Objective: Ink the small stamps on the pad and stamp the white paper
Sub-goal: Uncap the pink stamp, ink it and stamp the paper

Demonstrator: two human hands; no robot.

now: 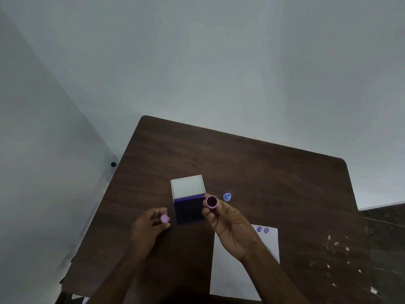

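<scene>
stamp [212, 202] pinched in R hand [228, 229] | L hand [149, 227] holds cap [164, 218] | dark wood table [274, 172] | grey walls [197, 62]

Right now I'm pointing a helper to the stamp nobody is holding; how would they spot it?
Start at the open ink pad in the middle of the brown table. Just right of it, beyond the right hand, stands a small blue stamp. It alone is blue and rests on the table; the pinkish-purple pieces are in hands.
</scene>
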